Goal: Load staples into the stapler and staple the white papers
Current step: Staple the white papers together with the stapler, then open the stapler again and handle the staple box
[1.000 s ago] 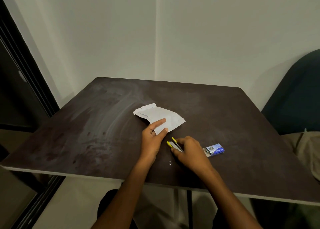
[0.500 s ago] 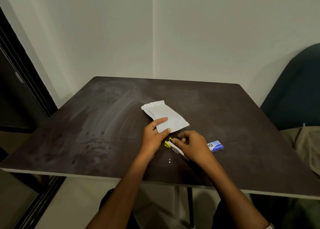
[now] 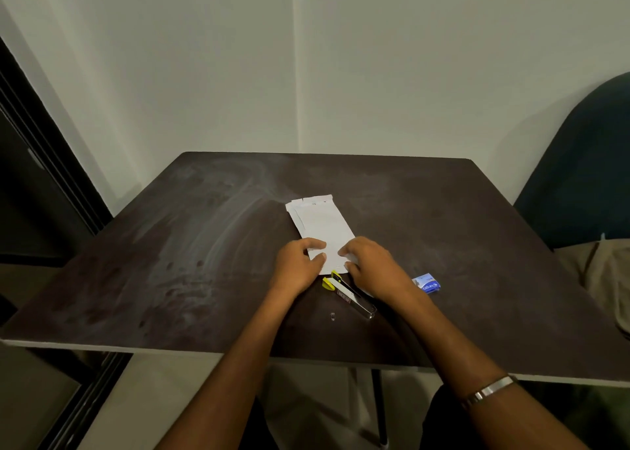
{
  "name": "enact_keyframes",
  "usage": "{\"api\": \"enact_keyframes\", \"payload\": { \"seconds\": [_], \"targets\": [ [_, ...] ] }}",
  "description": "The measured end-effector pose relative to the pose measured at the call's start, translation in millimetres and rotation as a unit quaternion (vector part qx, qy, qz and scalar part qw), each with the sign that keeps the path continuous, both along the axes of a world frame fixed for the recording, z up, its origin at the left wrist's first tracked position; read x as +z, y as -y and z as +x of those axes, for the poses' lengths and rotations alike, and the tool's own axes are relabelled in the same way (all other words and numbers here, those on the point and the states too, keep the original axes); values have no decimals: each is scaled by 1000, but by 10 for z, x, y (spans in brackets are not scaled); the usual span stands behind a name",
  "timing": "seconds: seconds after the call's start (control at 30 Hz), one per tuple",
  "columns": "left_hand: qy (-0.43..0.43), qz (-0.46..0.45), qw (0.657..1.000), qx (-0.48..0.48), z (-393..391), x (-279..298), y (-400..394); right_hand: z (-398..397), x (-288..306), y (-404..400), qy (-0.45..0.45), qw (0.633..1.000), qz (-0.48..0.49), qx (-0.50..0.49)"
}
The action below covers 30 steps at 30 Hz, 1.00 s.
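1. The left hand (image 3: 297, 268) rests on the near left edge of the white papers (image 3: 322, 226), thumb and curled fingers pinching that edge.
2. The right hand (image 3: 373, 268) grips the near right edge of the same papers, fingers bent over it.
3. The papers are a thin, flat oblong stack with slightly uneven far corners, lying mid-table.
4. The stapler (image 3: 349, 293), slim metal with yellow plastic tips, lies untouched just below the papers, between the wrists.
5. A small blue staple box (image 3: 428, 283) sits to the right.
6. The table (image 3: 170, 262) is dark, matte and smeared.
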State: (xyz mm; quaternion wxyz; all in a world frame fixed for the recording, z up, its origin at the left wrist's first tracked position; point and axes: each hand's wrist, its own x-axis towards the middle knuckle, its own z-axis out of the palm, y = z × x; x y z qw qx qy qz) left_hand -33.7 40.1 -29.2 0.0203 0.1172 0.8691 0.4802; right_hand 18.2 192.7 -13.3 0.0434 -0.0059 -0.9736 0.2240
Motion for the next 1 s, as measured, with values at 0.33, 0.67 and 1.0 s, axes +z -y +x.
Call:
{"api": "enact_keyframes", "payload": {
  "seconds": [0.33,0.67,1.0],
  "targets": [
    [-131,-147,974,-113,-240,-12,-74,-173,-76,-138,26,999,14,36],
    [-113,-203,945,-231,-545,136,-979,-176,19,-1023,49,998,29,-19],
    [-145,-205,917,-309,-358,80,-2284,179,-51,-2129,27,989,-16,-145]
  ]
}}
